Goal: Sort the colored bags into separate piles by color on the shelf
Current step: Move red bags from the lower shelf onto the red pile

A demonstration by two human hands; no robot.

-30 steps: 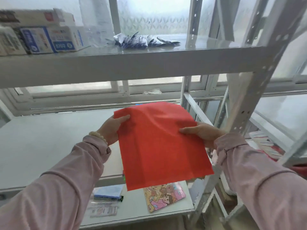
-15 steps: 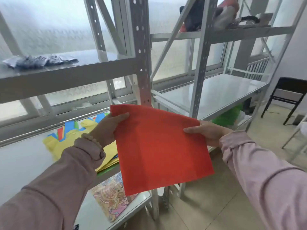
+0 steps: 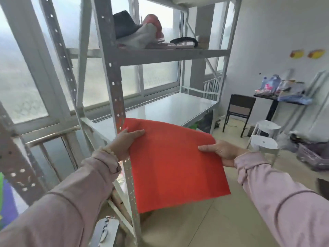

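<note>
I hold a flat red bag (image 3: 174, 166) in front of me with both hands. My left hand (image 3: 127, 141) grips its upper left edge, thumb on top. At the bag's right edge is my right hand (image 3: 222, 152), pinching it. The bag hangs in the air in front of a grey metal shelf unit, close to its front upright post (image 3: 115, 97). The white middle shelf (image 3: 170, 107) lies just behind and above the bag. A sliver of green and blue bags (image 3: 3, 198) shows at the far left edge.
The upper shelf (image 3: 170, 55) carries a dark hat, a pale bundle and flat items. To the right stand a dark chair (image 3: 240, 111), two white stools (image 3: 265, 138), a black table with clutter (image 3: 283, 97) and a purple basket (image 3: 313, 155). Tiled floor lies below.
My view has swung to the right, from the left shelf unit with the colored pile to the right unit. Both hands keep the same grip on the red bag.
</note>
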